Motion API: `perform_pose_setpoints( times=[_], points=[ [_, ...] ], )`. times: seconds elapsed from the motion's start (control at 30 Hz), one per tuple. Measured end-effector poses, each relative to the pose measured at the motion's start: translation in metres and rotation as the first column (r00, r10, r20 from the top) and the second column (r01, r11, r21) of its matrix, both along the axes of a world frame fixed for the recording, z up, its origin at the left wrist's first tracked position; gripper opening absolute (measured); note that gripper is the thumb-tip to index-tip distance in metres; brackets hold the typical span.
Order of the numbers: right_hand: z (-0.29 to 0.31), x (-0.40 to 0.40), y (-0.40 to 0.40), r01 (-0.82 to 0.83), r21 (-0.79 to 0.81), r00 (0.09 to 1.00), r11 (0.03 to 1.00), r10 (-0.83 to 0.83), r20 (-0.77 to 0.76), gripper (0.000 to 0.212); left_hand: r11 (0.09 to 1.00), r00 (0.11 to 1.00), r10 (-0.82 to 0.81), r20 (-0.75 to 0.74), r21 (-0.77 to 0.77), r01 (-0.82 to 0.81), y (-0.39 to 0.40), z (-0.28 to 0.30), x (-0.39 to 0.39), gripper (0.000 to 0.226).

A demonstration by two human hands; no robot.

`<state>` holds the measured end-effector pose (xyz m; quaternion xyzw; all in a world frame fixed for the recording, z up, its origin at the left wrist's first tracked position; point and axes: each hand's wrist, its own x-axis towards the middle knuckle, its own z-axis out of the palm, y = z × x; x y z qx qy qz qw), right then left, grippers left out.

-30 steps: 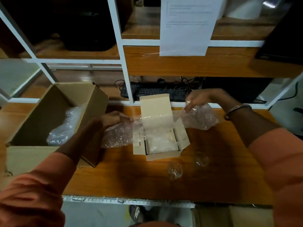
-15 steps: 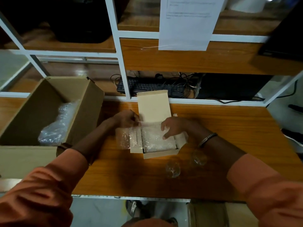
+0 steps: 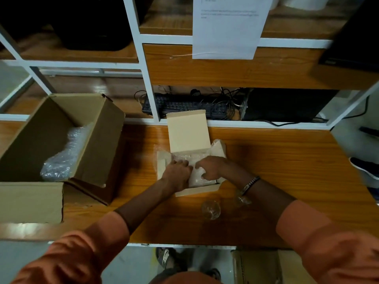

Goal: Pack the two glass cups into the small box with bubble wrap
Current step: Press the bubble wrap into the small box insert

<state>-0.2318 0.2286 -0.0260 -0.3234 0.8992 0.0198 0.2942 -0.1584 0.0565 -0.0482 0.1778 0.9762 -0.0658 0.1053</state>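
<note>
Both hands down inside the small box [image 3: 196,189] now, no longer holding the bubble wrap [image 3: 198,177] stretched wide in the air above it as a second ago; sheet drawn in and bunched into the box cavity, a fringe spilling over the wall at 9 o'clock. Left hand [image 3: 178,174] with fingers curled, pressing the wrap down at the box's left side; right hand [image 3: 209,168] likewise curled, pinching and tucking the wrap toward the middle — each grip closed on the sheet, hands nearly touching. Lid flap standing open at 12 o'clock. Two glass cups still out on the counter [image 3: 287,160]: one cup [image 3: 210,209] at 6 o'clock of the box, the second cup [image 3: 243,198] at 5 o'clock, partly hidden under the right wrist. Meaning for the task, as a judgement: lining nearly laid, neither cup packed yet; next likely a reach for the nearer cup. Big carton [image 3: 61,138] at 9 o'clock, holding more wrap.
</note>
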Motion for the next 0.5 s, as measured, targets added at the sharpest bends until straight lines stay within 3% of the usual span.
perform_pose_setpoints(
  times=[0.17,0.33,0.5],
  points=[
    [-0.018,0.012,0.001,0.036,-0.039,0.997,0.999,-0.039,-0.068,0.063,0.996,0.992,-0.003,0.129,-0.085,0.014,-0.001,-0.022,-0.009,0.067],
    [-0.033,0.025,-0.008,0.12,-0.071,0.987,0.99,-0.127,-0.1,0.045,0.997,0.978,0.034,0.205,-0.073,-0.019,0.014,-0.014,-0.015,0.078],
    [-0.024,0.022,-0.011,0.127,-0.099,0.984,0.987,-0.138,-0.112,0.04,0.984,0.989,0.027,0.143,-0.176,-0.001,0.017,-0.009,-0.015,0.059]
  ],
)
